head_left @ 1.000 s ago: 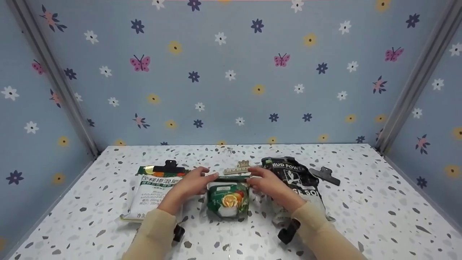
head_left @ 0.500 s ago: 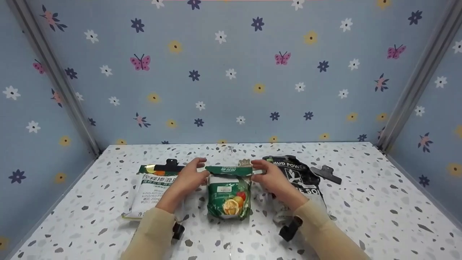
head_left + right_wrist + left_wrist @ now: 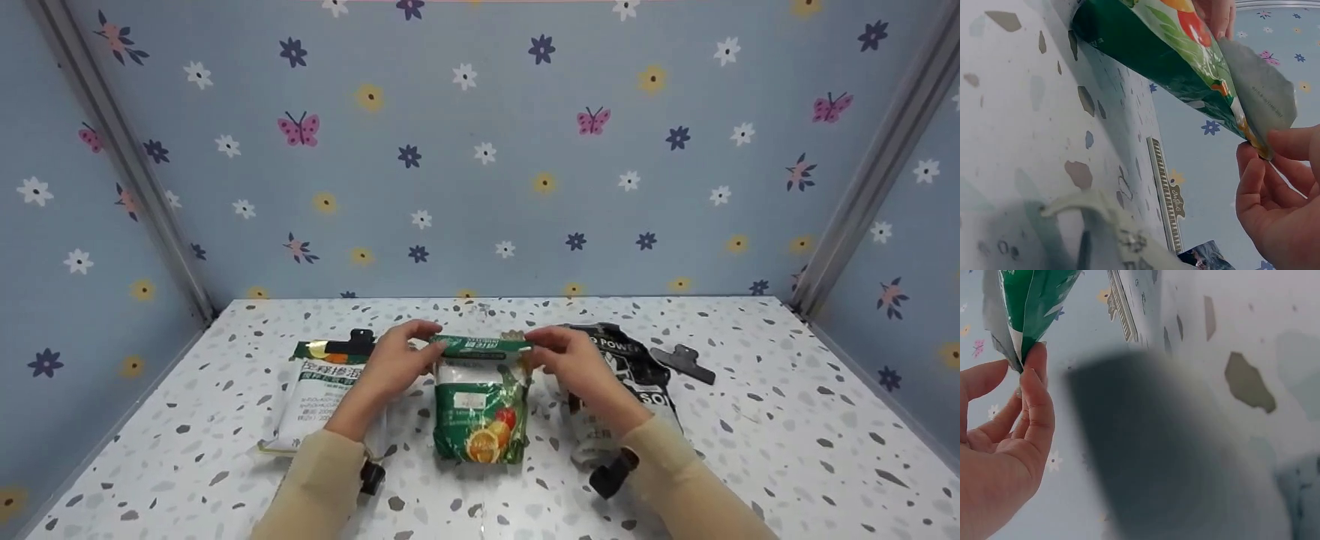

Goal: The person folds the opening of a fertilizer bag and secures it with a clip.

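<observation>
Work at the top edge (image 3: pixel 484 344) of the green bag (image 3: pixel 466 416), resting on the surface (image 3: pixel 480 510), seems the step in hand: left hand (image 3: pixel 395 363) and right hand (image 3: pixel 576 363) pinch its upper corners, and the next move likely calls for even tension.

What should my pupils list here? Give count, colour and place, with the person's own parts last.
Shiny plastic fruit-print pouch: 1, green and white, centre
Printed plastic bag: 1, white with green top, left
Left flat clip: 1, black, across that bag's top
Crumpled plastic POWER bag: 1, black and pale grey, right
Right flat clip: 1, black, beside the POWER bag
Ridged ornate bar: 1, pale gold, behind the pouch
Speckled tabletop: 1, white and grey, beneath
Floral wall panels: 3, pale blue, back and sides
Metal posts: 2, grey, back corners
Wrist devices: 2, black, one per wrist
Long sleeves: 2, beige, forearms
Left grip: 1, bare, pinching the pouch's left top corner
Right grip: 1, bare, pinching its right top corner
</observation>
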A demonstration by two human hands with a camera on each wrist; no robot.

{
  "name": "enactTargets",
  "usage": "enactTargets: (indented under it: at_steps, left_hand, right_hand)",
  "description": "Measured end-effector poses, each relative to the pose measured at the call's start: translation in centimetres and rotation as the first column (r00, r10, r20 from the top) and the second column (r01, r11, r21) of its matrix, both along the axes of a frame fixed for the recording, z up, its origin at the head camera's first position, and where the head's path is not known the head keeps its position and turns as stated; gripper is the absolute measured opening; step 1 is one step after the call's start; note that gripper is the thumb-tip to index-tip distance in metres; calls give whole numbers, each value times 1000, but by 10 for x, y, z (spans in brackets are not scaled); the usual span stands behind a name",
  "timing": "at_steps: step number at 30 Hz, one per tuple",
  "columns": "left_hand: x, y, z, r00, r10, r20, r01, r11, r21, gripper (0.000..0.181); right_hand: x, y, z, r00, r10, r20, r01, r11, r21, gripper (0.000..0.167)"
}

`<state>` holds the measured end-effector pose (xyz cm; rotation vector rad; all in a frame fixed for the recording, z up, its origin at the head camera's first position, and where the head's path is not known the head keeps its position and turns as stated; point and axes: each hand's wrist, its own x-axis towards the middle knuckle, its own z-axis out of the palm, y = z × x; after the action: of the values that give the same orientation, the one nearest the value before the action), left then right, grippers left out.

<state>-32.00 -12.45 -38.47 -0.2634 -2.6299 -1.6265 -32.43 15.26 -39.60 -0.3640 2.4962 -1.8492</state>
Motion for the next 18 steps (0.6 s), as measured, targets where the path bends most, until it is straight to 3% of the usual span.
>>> enactTargets:
  at_steps: [4,11,18]
  left_hand:
    - [0,-1,5,999,-3,-34,4,1000,14,29]
    - [2,-2,9,998,-35,-43,36,999,13,46]
    - [4,-5,10,995,-25,-100,30,998,52,27]
  right_hand:
    - [2,0,6,1000,-23,-17,22,1000,-11,19]
    - [3,3,11,997,-77,-13,77,997,6,12]
    - [5,0,14,996,-74,-39,75,997,25,11]
